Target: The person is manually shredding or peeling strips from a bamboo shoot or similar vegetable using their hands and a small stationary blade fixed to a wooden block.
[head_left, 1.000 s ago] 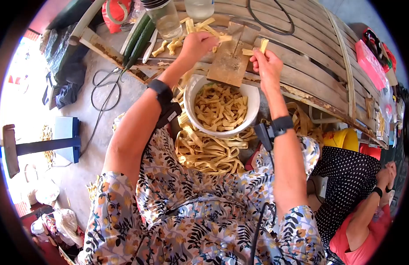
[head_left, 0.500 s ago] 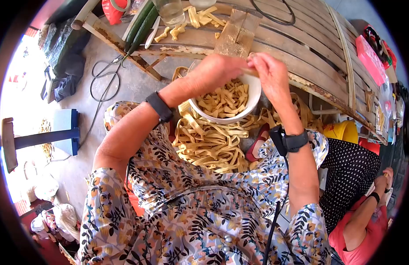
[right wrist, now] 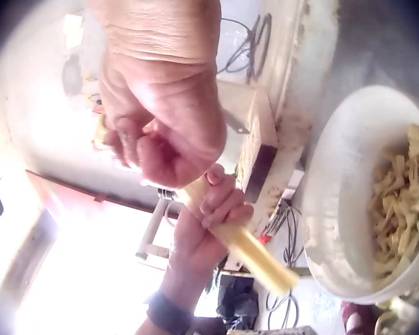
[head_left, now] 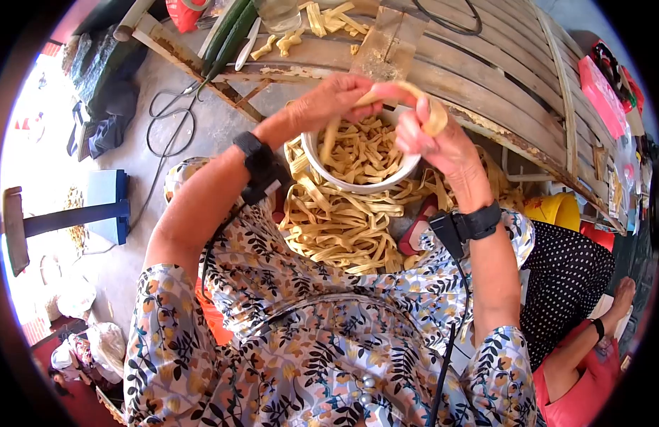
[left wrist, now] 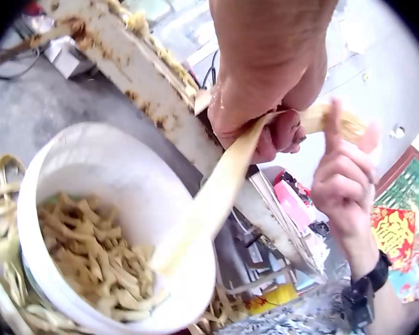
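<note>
A pale yellow strip point(head_left: 421, 93) runs between the two hands above a white bucket point(head_left: 308, 158). My left hand point(head_left: 335, 102) pinches it, with one end hanging toward the bucket; in the left wrist view that strip end point(left wrist: 216, 199) hangs below the fingers. My right hand point(head_left: 443, 142) holds the other part, which loops over its fingers. Short yellow pieces point(head_left: 365, 153) fill part of the bucket. A wooden board point(head_left: 390, 43) with a blade-like slot lies on the slatted bench behind the hands.
Long yellow strips point(head_left: 336, 228) are heaped below the bucket. On the slatted bench point(head_left: 486, 92) are green cucumbers point(head_left: 226, 39), a white-handled tool point(head_left: 248, 44), a glass jar point(head_left: 278, 14) and knotted pieces point(head_left: 290, 43). A yellow bucket point(head_left: 554, 211) and another person sit at right.
Both hands have come back from the board to above the bucket. The strip now shows stretched and looped between them, and the left hand's end hangs down.
</note>
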{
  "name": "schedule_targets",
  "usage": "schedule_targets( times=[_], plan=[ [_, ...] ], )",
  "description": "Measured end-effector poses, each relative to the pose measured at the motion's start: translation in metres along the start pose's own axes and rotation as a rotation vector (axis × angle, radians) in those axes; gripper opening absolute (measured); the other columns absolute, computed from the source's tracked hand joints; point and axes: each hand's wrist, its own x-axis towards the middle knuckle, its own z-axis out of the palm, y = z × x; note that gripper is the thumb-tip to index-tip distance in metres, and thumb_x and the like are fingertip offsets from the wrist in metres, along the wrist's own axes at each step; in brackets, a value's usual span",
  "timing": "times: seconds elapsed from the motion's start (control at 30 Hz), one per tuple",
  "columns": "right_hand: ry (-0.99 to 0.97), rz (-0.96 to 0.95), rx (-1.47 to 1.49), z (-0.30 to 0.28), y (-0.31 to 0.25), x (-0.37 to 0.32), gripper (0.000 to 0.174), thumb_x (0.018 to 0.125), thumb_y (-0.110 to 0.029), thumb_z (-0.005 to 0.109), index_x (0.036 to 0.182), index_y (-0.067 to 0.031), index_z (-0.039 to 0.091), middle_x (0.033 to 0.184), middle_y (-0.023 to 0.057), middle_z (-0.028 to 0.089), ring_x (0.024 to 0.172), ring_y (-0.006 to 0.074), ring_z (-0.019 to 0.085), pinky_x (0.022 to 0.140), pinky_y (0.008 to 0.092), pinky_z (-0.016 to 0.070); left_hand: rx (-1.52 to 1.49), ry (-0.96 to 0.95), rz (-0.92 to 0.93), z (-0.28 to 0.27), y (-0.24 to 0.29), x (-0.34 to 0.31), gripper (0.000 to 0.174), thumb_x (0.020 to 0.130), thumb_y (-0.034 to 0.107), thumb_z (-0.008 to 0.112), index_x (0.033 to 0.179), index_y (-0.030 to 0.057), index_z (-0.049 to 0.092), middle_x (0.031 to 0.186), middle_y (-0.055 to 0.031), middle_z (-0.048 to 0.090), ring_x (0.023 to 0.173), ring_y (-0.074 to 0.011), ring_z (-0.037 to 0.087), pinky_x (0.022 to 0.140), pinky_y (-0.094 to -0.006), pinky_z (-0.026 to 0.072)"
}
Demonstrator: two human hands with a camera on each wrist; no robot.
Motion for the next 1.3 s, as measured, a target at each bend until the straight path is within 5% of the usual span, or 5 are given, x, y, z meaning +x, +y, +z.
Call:
schedule_targets(
  times=[0.23,0.57,0.8,0.9,1.3],
  plan=[
    [0.37,-0.22,-0.706,-0.012,0.021,0.007,0.037,0.075,-0.026,0.067,0.106,-0.0064,0.059,0.056,-0.0012,0.055,0.046,0.0033,0.045,0.044,0.0193,0.0368,-0.885,-0.368,-0.453,0.037,-0.036,0.003,0.038,0.091,0.034,0.042,0.097,-0.0026,0.05,0.066,0.0039,0.045,0.043,0.0008,0.035,0.042,-0.0132,0.0311],
    [0.302,-0.046,-0.8,0.005,0.002,-0.006,0.031,0.072,-0.017,0.069,0.101,-0.0084,0.063,0.059,-0.0004,0.056,0.047,0.0055,0.047,0.045,0.0212,0.0385,-0.837,-0.62,-0.395,0.04,-0.031,0.002,0.054,0.083,0.042,0.053,0.106,-0.0068,0.048,0.065,0.0045,0.047,0.039,0.0026,0.034,0.041,-0.0132,0.0293],
    [0.713,-0.642,-1.642,-0.009,0.015,0.001,0.034,0.069,-0.023,0.07,0.099,-0.0086,0.063,0.083,0.0039,0.058,0.076,0.0163,0.056,0.062,0.0247,0.0433,-0.341,0.183,-0.094,0.049,-0.01,0.004,0.024,0.088,0.019,0.05,0.1,-0.002,0.054,0.066,0.0005,0.053,0.043,-0.0017,0.04,0.041,-0.0156,0.0333],
    [0.755,-0.319,-1.322,-0.004,0.013,0.005,0.021,0.071,-0.022,0.069,0.085,-0.0066,0.066,0.072,0.0076,0.062,0.062,0.0186,0.058,0.058,0.0263,0.0445,0.092,0.397,0.062,0.051,0.006,0.004,0.019,0.089,0.014,0.047,0.09,-0.0011,0.059,0.063,-0.0012,0.056,0.046,-0.0032,0.043,0.043,-0.0172,0.0365],
    [0.672,-0.494,-1.178,-0.021,0.042,0.015,0.01,0.074,-0.013,0.063,0.078,-0.0036,0.066,0.084,0.0063,0.066,0.072,0.0146,0.058,0.066,0.029,0.0455,0.686,0.418,0.301,0.046,-0.016,0.01,0.031,0.082,0.025,0.058,0.103,0.0045,0.046,0.06,-0.0089,0.056,0.052,-0.0154,0.049,0.05,-0.0301,0.042]
  ],
)
